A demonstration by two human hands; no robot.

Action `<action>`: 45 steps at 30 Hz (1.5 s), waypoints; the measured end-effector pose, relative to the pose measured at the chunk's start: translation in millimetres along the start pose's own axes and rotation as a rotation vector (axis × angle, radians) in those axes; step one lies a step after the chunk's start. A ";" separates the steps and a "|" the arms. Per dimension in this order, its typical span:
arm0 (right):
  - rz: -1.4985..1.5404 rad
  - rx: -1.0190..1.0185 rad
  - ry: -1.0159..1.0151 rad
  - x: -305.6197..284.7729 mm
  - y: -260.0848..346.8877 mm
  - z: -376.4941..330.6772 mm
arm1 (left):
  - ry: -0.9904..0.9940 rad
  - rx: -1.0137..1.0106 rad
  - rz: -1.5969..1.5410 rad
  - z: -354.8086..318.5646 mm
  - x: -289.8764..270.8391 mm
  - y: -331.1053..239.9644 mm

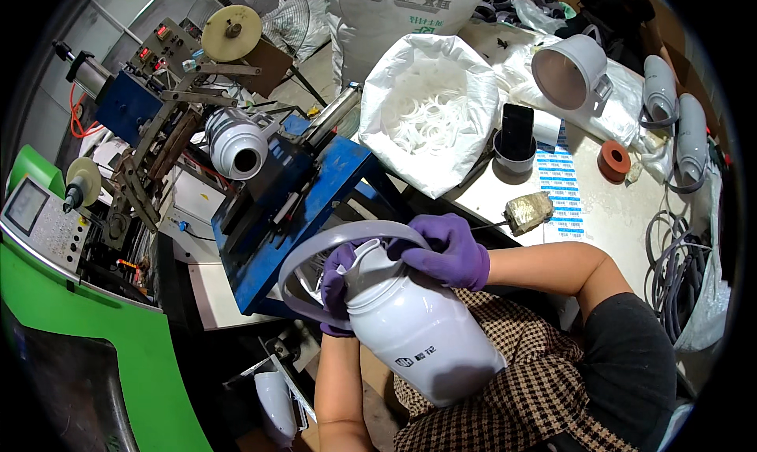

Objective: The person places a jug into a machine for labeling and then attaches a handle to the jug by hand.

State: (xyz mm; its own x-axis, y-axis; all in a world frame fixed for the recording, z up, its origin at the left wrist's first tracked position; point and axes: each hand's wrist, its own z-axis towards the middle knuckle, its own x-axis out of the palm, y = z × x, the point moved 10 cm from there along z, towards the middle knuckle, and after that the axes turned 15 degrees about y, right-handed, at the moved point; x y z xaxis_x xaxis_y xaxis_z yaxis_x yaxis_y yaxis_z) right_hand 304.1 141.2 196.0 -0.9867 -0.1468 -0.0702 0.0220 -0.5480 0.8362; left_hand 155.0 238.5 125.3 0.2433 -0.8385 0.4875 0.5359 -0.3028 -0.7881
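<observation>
A glossy pale grey jug (pixel 418 338) with a spouted neck leans against my checked apron, its open top tilted away from me. A grey band-like loop (pixel 296 267) arches over its neck. My left hand (pixel 337 286), in a purple glove, is closed around the left side of the neck. On the other side, my right hand (pixel 448 251), also gloved in purple, grips the rim and the end of the loop with bent fingers. The tips of both hands are partly hidden by the neck and loop.
A white sack (pixel 430 172) full of pale rings stands ahead. Left are a blue-framed machine (pixel 272 267) holding another jug (pixel 236 148) and a green machine (pixel 102 318). The right-hand table bears a phone (pixel 517 128), a tape roll (pixel 613 162) and loose grey bands (pixel 670 282).
</observation>
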 end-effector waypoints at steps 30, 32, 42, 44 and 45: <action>0.089 -0.074 0.109 2.6 24.9 14.7 | 0.174 0.071 -0.143 23.4 33.9 1.2; 0.063 0.042 -0.020 -10.9 11.0 16.6 | 0.123 0.028 0.072 21.4 22.0 1.9; 0.224 0.160 0.017 4.0 -4.2 12.5 | 0.159 0.019 -0.053 18.3 25.5 1.9; -0.152 -0.214 0.327 31.7 39.1 11.6 | 0.077 0.054 -0.061 14.5 11.8 6.6; -0.339 -0.558 0.537 55.1 67.2 -4.8 | 0.036 0.071 -0.064 13.5 6.7 7.8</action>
State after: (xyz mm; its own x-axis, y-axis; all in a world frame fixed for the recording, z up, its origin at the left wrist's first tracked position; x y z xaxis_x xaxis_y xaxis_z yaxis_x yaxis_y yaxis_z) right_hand 252.0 92.3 245.8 -0.7466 -0.1958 -0.6359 -0.0451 -0.9387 0.3419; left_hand 171.7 236.6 127.5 0.1781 -0.8347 0.5211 0.6056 -0.3245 -0.7266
